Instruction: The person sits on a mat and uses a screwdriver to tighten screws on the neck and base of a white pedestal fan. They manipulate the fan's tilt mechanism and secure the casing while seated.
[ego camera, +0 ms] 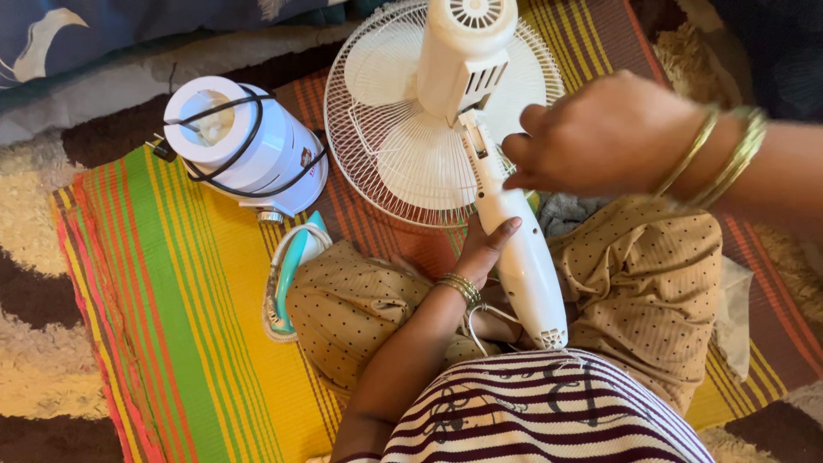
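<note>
the white pedestal fan (446,129) lies face down across the person's lap, its round wire grille flat on the striped mat and its smooth plastic stem (523,257) running back toward the striped shirt. the left hand (484,249) sits just below the fan's neck, fingers closed round the underside of the stem with the thumb laid along its side, clamped on it. the right hand (600,133) is beside the neck on the other side, fingers curled together against the upper stem near a small slot; whether it pinches a screw or tool there i cannot tell, as the knuckles hide the fingertips. to do this well, i judge the lower grip should hold the stem from rolling while the upper fingers work squarely at the joint, without leaning weight on the thin grille wires. the fan's housing is glossy moulded plastic with vent slits, the grille a fine radial cage. left of the fan stands a white cylindrical mixer base (244,146) with a black cord (231,171) looped around it, hard and shiny. below that, nearer the lap than the fan's head, a teal and white clothes iron (287,270) lies on its side. the woven mat (171,300) under the fan is ribbed in yellow, green and red, over a shaggy brown and cream rug (26,334). thin metal bangles (720,154) ring both wrists.
</note>
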